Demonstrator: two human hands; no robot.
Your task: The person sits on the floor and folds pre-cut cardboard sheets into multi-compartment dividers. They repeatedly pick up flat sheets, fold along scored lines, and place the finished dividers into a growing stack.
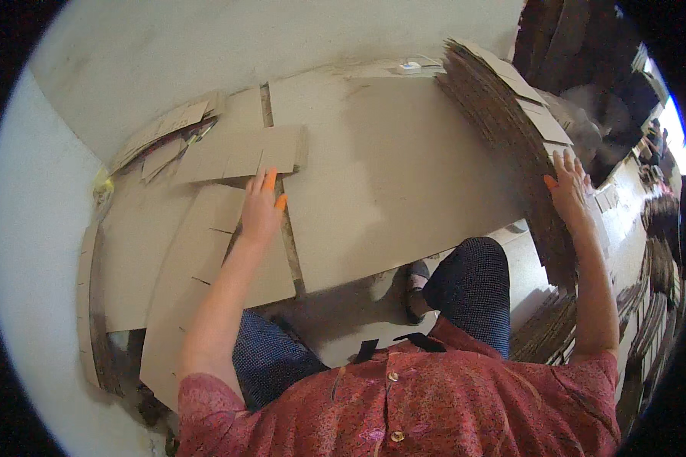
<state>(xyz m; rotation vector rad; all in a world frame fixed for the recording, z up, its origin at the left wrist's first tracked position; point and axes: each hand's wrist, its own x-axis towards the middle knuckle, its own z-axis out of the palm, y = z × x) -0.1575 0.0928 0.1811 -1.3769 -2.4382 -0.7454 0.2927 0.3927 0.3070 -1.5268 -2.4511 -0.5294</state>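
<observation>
Cardboard covers nearly the whole surface (404,183), which ends in a bent front edge just above the person's knees. The left hand (261,209) lies flat on a long cut sheet (206,259), fingers (269,181) straight and close together, gripping nothing; the sheet runs from the hand down past the surface's front edge toward the lower left. Just beyond the fingertips lies a smaller flat blank (240,154), and more loose pieces (164,129) are piled against the wall (168,53) at the far left corner. The right hand (568,190) rests open against the side of a tall stack of flattened boxes (503,107), fingers spread, thumb on the stack's near face. Between the two hands the big sheet on the surface is bare, giving wide room. To the right, past the stack, more stacks (655,266) crowd the floor. A small white object (409,66) sits at the far edge.
</observation>
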